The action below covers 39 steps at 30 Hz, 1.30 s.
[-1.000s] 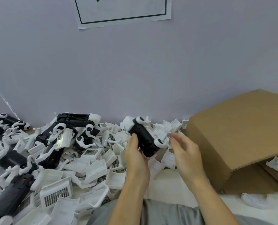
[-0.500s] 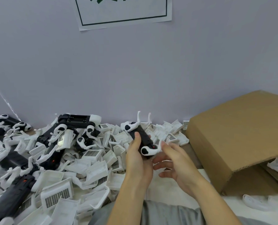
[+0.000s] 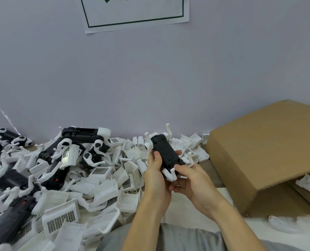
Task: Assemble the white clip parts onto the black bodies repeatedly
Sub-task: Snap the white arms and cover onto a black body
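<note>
Bare forearms [image 3: 147,220]; grey garment [image 3: 183,238] over the lap.

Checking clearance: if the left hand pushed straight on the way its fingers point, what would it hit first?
The left hand points up and away, toward the wall. It already grips the black body, so that goes with it. Beyond that, probably the heap of white clips along the wall; depth is unclear.

Plain pale lilac-grey painted wall [image 3: 150,78] filling the upper view, white paper notice with a dark green border [image 3: 134,13] stuck high on it and cut off at the top, even soft light, white tabletop [image 3: 185,201] below
</note>
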### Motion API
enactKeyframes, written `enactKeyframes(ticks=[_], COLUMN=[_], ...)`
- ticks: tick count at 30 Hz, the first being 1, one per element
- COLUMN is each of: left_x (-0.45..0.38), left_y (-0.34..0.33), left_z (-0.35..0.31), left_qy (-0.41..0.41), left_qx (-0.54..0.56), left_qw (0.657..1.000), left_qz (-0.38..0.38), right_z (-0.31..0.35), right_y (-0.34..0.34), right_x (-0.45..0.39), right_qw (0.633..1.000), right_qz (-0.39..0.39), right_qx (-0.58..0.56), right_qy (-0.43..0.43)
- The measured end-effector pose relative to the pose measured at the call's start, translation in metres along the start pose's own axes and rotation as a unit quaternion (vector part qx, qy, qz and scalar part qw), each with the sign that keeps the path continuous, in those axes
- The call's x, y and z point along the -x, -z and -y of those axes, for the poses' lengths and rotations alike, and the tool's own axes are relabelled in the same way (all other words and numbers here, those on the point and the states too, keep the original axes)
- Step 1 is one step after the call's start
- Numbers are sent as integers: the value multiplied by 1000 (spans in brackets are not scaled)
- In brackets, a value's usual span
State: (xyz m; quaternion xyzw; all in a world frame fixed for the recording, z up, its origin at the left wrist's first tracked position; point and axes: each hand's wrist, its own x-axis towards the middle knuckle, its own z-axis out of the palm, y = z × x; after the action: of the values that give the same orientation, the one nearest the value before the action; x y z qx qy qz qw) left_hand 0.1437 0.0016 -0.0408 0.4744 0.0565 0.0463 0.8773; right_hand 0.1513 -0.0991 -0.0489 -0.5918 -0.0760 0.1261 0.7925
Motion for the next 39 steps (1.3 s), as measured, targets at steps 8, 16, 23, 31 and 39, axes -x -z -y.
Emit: enactKeyframes(ticks=[8, 16, 23, 31, 39], left_x=[2, 3, 3, 5, 6], left_y=[2, 0, 3, 2, 0], left_z=[-3, -3, -3, -5, -5], left_qy=[-33, -46, -47, -34, -64], left_qx=[27, 15, 16, 25, 24], left_qw=[999, 998, 997, 998, 994], left_qz=[15, 46, 57, 55, 80], right_z=[-3, -4, -4, -2, -1], right_y=[5, 4, 2, 3, 3], right_x=[0, 0, 1, 4, 4], right_qw=[999, 997, 999, 998, 994], right_qz=[12, -25, -7, 10, -49], right_qx=[37, 73, 50, 54, 96], right_qy=[16, -8, 8, 17, 15])
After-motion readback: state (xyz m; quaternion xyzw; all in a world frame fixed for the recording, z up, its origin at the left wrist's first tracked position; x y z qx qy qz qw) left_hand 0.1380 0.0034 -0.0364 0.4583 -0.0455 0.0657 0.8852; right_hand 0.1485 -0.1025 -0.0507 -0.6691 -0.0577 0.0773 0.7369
